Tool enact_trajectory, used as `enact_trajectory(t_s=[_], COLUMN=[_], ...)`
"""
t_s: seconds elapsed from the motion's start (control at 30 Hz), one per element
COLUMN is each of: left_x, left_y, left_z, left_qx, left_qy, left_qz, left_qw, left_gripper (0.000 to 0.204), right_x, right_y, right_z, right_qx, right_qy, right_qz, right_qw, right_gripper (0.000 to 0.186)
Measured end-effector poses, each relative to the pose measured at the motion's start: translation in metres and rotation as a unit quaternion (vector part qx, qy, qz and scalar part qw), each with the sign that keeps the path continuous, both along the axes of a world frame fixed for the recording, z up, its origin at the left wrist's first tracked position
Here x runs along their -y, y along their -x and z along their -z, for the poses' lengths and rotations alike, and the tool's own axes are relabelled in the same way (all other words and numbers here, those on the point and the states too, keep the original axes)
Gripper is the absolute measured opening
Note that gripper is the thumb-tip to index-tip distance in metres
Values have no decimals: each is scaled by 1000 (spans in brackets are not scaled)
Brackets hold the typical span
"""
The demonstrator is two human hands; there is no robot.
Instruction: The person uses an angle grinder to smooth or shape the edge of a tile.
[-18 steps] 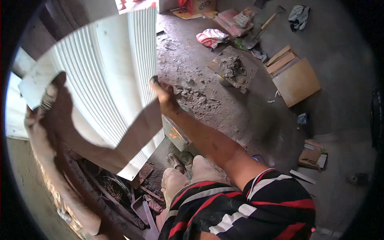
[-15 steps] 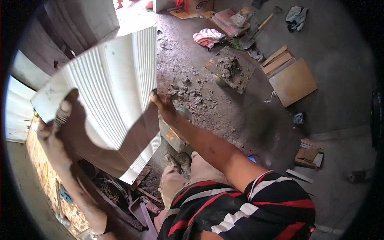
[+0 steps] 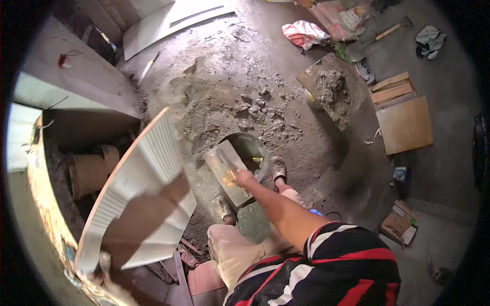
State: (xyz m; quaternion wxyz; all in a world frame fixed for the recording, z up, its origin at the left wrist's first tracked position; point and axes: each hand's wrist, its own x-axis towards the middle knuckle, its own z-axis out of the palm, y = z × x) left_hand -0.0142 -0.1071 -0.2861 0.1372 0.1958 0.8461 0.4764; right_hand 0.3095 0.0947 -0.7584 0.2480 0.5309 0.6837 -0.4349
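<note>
A large pale ribbed tile (image 3: 168, 204) tilts at the left, its thin brown edge turned toward the wall. My left hand (image 3: 105, 268), somewhat blurred, grips the tile by its lower edge; some of its fingers are hidden behind it. My right hand (image 3: 245, 178) is closed at the near end of a rectangular plastering trowel (image 3: 232, 186) with orange marks on it. That trowel lies across the rim of a round bucket (image 3: 261, 148), which stands in front of my feet and has dark contents.
Wet mortar clods (image 3: 255, 109) cover the floor ahead. A mortar board (image 3: 352, 97) bears a heap of mortar at the right, near a shovel (image 3: 388, 33) and a stacked brown tile (image 3: 406, 125). At the left stands a brown bucket (image 3: 92, 171) under a ledge.
The tile has come down toward the lower left in my left hand. My right hand has let go of the tile and moved to the trowel on the bucket. The view has shifted left.
</note>
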Motion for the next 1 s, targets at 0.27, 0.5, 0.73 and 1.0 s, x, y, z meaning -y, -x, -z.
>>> enact_trajectory(t_s=[0.27,0.5,0.73,1.0], left_x=[-65,-124,-220,-254], left_y=[-31,-65,-117,-160], left_z=[89,116,108,2], left_qx=[38,41,20,-45], left_qy=[98,147,156,242], left_qz=[18,49,129,146], left_qw=[994,987,979,958], left_gripper=[50,49,48,47], right_x=[-1,-48,-195,-382], right_y=[-17,-89,-334,-608], right_z=[83,-9,23,76], right_qx=[-5,-133,-111,-89], right_qy=[22,-57,-331,-101], right_qz=[228,422,632,826], right_qw=[973,895,692,548], right_gripper=[51,42,30,21])
